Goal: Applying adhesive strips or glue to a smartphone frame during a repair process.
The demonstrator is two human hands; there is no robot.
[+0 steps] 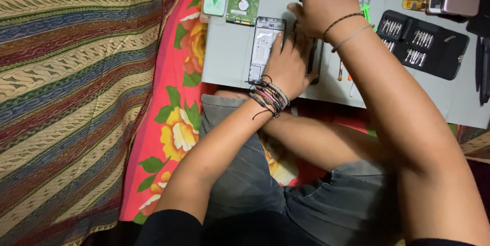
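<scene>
On the grey surface (224,57), left hand (286,67) presses flat beside the opened phone (264,47); right hand (321,6) hovers above (its grip hidden, cannot tell). Leaning weight could crack exposed parts.

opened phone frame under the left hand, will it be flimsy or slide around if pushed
The opened phone frame looks thin and flat, so it probably flexes a little and seems light. It lies flat on the smooth grey mat, so a push would likely slide it, not tip it. Exposed insides suggest it is fragile; the left hand rests beside it.
</scene>
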